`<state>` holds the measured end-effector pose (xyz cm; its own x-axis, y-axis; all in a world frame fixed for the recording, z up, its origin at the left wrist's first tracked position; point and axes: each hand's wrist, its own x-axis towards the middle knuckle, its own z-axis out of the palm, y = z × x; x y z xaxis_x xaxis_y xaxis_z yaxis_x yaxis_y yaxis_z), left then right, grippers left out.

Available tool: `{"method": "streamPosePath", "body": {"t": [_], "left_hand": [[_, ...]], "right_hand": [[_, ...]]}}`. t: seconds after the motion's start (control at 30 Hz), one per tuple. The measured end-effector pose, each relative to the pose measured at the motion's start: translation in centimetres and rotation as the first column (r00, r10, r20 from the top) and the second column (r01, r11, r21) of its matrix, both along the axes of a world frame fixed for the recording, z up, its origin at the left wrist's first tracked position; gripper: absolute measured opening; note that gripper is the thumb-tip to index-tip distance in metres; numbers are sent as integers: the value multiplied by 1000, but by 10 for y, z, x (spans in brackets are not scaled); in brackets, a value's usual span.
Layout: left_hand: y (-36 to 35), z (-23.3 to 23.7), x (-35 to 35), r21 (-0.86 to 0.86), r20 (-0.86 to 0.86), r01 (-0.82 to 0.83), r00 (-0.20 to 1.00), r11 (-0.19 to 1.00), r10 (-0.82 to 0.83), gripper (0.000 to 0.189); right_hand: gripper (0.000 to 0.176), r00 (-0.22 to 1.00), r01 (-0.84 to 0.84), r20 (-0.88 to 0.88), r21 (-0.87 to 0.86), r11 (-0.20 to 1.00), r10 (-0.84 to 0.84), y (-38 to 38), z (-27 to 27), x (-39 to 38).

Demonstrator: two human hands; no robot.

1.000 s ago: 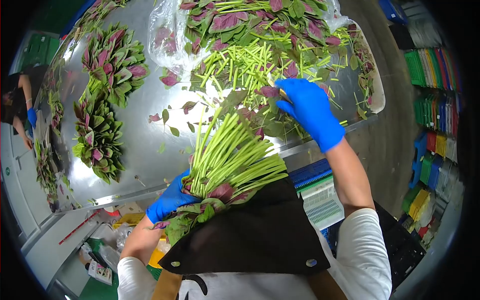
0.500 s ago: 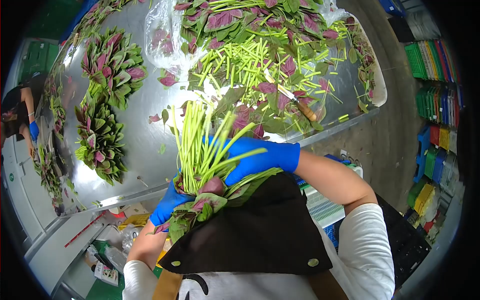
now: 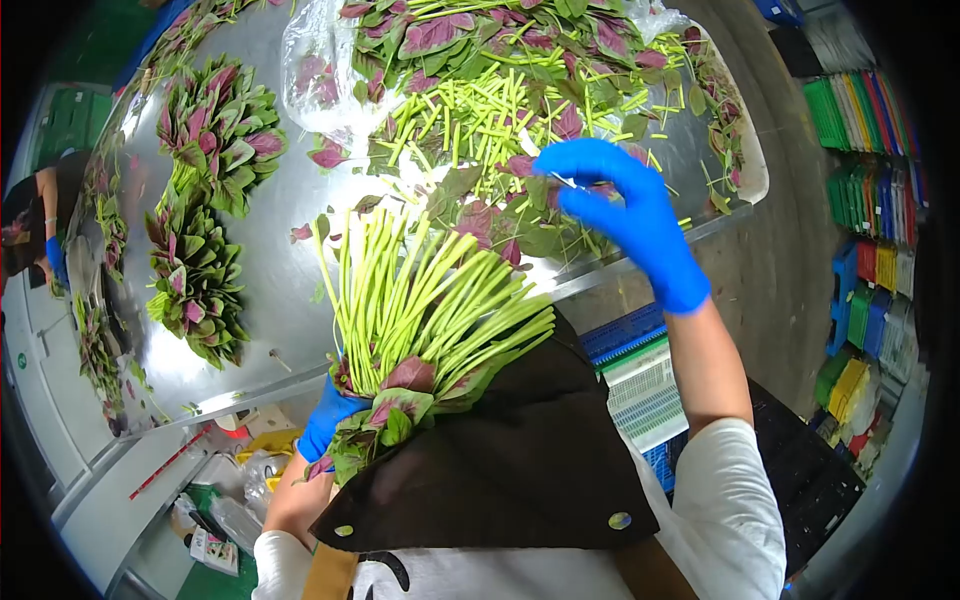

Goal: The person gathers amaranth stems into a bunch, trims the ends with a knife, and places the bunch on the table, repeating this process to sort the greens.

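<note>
My left hand [image 3: 332, 415], in a blue glove, is closed around a bunch of red-and-green amaranth [image 3: 430, 310] at its leafy part. The cut pale green stems fan upward, away from my apron. My right hand [image 3: 635, 215], also gloved in blue, is raised over the table's near edge. Its thumb and fingers are curved and apart, with leaves showing in the gap. A short piece of the knife's blade [image 3: 566, 181] shows at the fingertips; the handle is hidden behind the hand.
Cut stems [image 3: 470, 115] and loose leaves lie on the metal table [image 3: 285, 300]. Two bunches [image 3: 197, 275] rest at left, near a plastic bag [image 3: 315, 75]. Another person's gloved hand [image 3: 56, 262] is at far left. Crates [image 3: 645, 390] stand below right.
My right hand has left the bunch and moved up and right to the knife. My left hand keeps hold of the bunch, whose stems are now spread wider.
</note>
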<state>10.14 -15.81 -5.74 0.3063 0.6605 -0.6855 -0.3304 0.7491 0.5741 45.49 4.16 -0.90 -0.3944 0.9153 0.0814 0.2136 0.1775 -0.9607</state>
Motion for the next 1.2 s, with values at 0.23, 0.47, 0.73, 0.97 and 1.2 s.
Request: {"method": "streamPosePath", "body": {"t": [0.23, 0.47, 0.73, 0.97, 1.2], "left_hand": [[4, 1, 6, -13, 36, 6, 999, 1000, -5, 68], [-3, -2, 0, -4, 49, -16, 999, 1000, 16, 68], [-6, 7, -1, -3, 137, -16, 990, 1000, 16, 59], [-9, 10, 3, -55, 112, -40, 993, 998, 46, 62], [-6, 10, 4, -78, 96, -45, 994, 996, 53, 66]], "right_hand": [[29, 813, -578, 118, 40, 815, 570, -75, -20, -44], [33, 942, -65, -306, -574, 816, -140, -11, -44, 25], [41, 827, -562, -484, -715, 415, 286, -62, -123, -48], [13, 685, -716, -483, -306, 628, 545, -71, -129, -49], [17, 928, -232, -371, -543, 807, 17, 34, -73, 17]]}}
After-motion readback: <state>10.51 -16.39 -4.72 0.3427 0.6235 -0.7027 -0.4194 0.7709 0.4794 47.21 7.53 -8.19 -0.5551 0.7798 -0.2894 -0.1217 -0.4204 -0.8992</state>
